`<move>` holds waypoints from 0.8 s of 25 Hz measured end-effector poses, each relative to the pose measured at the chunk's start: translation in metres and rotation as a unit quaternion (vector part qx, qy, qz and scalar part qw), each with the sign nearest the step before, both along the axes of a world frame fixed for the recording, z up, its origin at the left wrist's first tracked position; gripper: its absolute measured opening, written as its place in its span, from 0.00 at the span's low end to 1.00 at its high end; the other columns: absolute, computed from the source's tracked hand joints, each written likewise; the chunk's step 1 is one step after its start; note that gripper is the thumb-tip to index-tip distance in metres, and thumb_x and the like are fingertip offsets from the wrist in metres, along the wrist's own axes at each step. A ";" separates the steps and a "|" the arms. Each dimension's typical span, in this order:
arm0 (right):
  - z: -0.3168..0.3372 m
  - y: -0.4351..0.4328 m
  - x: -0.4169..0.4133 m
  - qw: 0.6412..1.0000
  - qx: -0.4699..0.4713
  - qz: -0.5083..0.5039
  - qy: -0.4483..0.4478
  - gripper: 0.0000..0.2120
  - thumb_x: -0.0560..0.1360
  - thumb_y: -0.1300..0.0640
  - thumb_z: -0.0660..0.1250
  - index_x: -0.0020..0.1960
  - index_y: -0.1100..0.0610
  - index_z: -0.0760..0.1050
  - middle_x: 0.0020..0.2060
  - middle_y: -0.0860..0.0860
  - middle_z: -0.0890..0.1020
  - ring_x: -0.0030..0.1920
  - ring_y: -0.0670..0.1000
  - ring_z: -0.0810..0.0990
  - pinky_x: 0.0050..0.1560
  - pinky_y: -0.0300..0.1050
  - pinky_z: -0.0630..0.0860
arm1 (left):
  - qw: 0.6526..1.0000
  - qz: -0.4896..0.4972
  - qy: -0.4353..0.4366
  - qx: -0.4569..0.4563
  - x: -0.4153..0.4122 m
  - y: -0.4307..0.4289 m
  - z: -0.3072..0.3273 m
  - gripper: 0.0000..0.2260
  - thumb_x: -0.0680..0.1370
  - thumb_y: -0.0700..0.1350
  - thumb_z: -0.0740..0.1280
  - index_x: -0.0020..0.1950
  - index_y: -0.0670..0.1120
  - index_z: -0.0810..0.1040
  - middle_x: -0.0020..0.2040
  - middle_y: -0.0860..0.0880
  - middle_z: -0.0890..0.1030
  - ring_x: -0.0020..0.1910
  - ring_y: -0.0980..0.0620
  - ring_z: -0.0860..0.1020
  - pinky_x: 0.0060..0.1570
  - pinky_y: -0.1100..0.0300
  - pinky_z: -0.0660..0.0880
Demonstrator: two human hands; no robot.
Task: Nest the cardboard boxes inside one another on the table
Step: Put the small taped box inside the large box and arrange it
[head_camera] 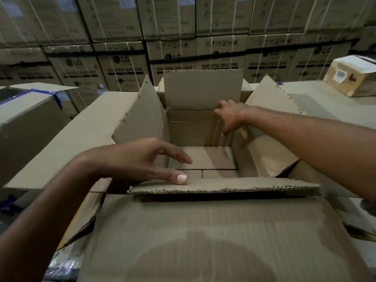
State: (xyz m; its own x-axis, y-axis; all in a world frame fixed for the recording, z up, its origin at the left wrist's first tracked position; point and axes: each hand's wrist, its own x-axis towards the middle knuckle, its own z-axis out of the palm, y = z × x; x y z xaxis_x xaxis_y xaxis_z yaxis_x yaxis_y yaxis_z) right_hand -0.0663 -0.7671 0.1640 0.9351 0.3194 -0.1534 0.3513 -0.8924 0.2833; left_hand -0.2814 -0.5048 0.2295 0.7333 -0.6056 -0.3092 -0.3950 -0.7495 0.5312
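as the spread left hand [138, 159] presses the near flap edge [234, 189], right hand [232, 116] grips inner box [189, 127].

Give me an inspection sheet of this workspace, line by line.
Surface: pale table, mostly covered by boxes.
Job's things: inner box open, seated inside outer box, whose flaps lie spread.
Clutter: labelled small box far right; blue-taped box at left.
Grips: left hand open, thumb pressing the inner box's near flap; right hand on its far right corner, hold blurred.
Cables: nothing seen.
Surroundings: wall of stacked washing machine cartons.
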 end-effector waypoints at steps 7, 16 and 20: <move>0.015 -0.011 0.000 0.992 0.046 -0.078 -0.093 0.32 0.73 0.46 0.75 0.73 0.51 0.70 0.73 0.58 0.66 0.72 0.60 0.67 0.69 0.62 0.70 | 0.931 0.131 -0.279 0.198 0.017 0.008 0.002 0.29 0.71 0.71 0.67 0.70 0.63 0.74 0.83 0.54 0.61 0.82 0.54 0.57 0.80 0.39 0.52; 0.019 -0.029 0.025 0.856 0.450 -0.203 -0.152 0.22 0.77 0.59 0.73 0.67 0.54 0.69 0.65 0.57 0.74 0.65 0.58 0.75 0.63 0.55 0.77 | 0.912 0.345 -0.219 0.035 0.028 0.032 0.001 0.23 0.73 0.50 0.80 0.67 0.54 0.81 0.60 0.50 0.78 0.54 0.51 0.75 0.52 0.52 0.79; 0.026 -0.030 0.026 0.863 0.425 -0.211 -0.173 0.18 0.77 0.65 0.70 0.63 0.53 0.70 0.59 0.56 0.78 0.60 0.58 0.77 0.55 0.53 0.77 | 0.923 0.356 -0.147 -0.010 0.028 0.045 0.006 0.21 0.71 0.45 0.80 0.63 0.57 0.82 0.57 0.53 0.77 0.52 0.51 0.78 0.43 0.56 0.80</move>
State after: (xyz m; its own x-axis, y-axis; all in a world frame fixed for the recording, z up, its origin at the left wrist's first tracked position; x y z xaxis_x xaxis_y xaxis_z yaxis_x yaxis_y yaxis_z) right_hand -0.0407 -0.7971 0.1899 0.9389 -0.2004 0.2796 -0.0301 -0.8575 -0.5137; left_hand -0.2532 -0.4594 0.2357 0.9979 0.0585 -0.0273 0.0644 -0.8664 0.4952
